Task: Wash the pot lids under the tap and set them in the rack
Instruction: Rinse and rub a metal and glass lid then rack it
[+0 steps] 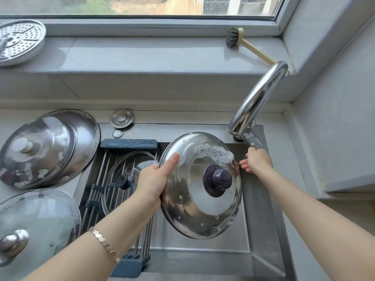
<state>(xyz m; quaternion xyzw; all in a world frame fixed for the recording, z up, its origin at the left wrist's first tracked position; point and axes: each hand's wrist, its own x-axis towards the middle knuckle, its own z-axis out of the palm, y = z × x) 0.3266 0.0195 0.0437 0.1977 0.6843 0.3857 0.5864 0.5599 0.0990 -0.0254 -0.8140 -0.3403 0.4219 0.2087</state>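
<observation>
My left hand (155,180) grips the left rim of a steel lid (182,211) with a dark knob, held tilted over the sink (261,230). Soap foam sits on the lid's upper part. My right hand (256,162) is at the tap handle (252,138), just below the curved chrome tap (261,98); whether it grips the handle is hidden. No water is seen running. A glass lid (121,191) with a black knob lies on the roll-up rack (101,179) over the sink's left part.
Two stacked soapy steel lids (46,151) lie on the counter at left, with a glass lid (34,224) in front of them. A perforated steamer plate (19,41) and a dish brush (241,42) rest on the window sill. A wall stands close at right.
</observation>
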